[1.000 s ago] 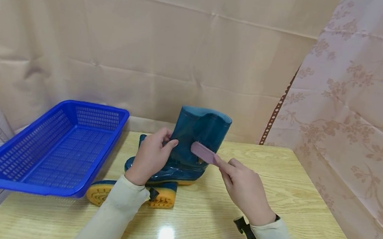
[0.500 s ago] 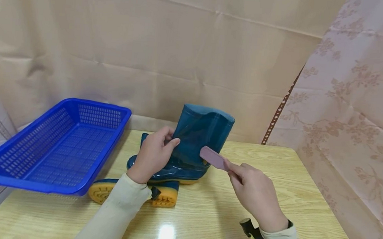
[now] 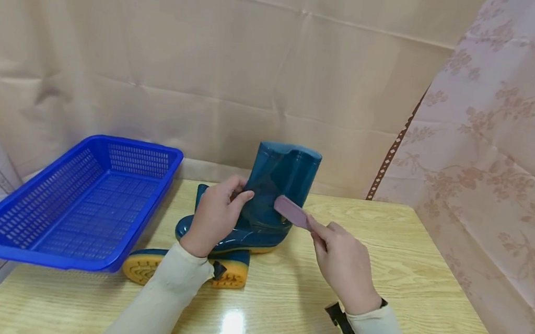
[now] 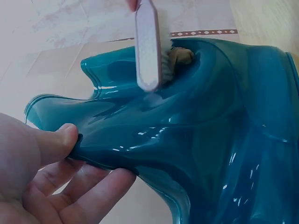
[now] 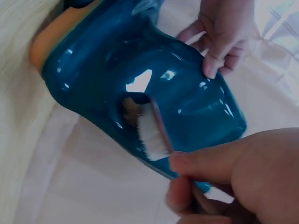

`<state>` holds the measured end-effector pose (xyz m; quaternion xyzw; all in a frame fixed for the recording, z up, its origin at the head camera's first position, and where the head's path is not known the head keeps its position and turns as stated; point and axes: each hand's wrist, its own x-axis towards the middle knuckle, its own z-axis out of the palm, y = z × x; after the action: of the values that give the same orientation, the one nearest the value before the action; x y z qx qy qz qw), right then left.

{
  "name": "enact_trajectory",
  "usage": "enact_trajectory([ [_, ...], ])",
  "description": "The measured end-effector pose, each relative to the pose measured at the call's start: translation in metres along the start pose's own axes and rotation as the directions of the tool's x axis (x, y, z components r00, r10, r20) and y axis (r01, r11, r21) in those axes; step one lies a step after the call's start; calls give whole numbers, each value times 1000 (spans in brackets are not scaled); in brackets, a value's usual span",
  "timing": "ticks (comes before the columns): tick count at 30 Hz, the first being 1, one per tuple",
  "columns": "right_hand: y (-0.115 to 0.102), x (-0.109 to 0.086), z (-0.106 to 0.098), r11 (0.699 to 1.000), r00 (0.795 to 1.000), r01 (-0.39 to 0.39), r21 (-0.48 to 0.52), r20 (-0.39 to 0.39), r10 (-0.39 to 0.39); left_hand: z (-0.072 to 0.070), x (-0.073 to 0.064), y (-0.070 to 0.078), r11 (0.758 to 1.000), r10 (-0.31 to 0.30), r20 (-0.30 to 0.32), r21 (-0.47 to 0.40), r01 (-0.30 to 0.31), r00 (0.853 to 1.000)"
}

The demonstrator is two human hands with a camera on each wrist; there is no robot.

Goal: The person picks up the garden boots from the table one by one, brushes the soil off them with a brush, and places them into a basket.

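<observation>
A glossy teal rain boot (image 3: 270, 188) with a yellow sole stands upright on the table, its toe toward the left. My left hand (image 3: 219, 210) pinches the front of its shaft between thumb and fingers, as the left wrist view also shows. My right hand (image 3: 342, 259) grips the handle of a pinkish brush (image 3: 291, 211). White bristles (image 5: 152, 133) press against the shaft, which is dented there. Beside the bristles, a brown patch of dirt (image 5: 131, 110) shows on the boot. A second rain boot (image 3: 231, 274) lies on its side in front, partly hidden by my left forearm.
A blue plastic basket (image 3: 117, 249) stands at the left, close to the boots. The wood-grain table (image 3: 383, 249) ends in front of a beige cloth backdrop (image 3: 208, 78), with a floral cloth (image 3: 499, 154) along the right.
The brush in my right hand moved right and down the shaft, then back left and up. The boot's top leaned right, then came back more upright. My left hand keeps its hold.
</observation>
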<state>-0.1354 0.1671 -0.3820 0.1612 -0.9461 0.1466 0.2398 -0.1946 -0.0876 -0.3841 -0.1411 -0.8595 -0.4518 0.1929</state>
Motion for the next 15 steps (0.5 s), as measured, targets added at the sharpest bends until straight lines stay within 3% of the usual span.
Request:
enact_trajectory([
  [5,1,-2,-17,996,991,-84,1,100,83,1,0,2,1000,-16,4,-1,16,1000],
  [8,2,-3,-26,998,990,-70,-4,119,70,1,-1,2,999,-32,10,-5,32,999],
  [12,5,-4,-32,999,999,27,30,21,-28,1,0,3,999,-38,10,-18,38,999],
  [15,5,-1,-28,993,994,95,73,-69,-90,1,-1,3,999,-28,5,-27,29,1000],
])
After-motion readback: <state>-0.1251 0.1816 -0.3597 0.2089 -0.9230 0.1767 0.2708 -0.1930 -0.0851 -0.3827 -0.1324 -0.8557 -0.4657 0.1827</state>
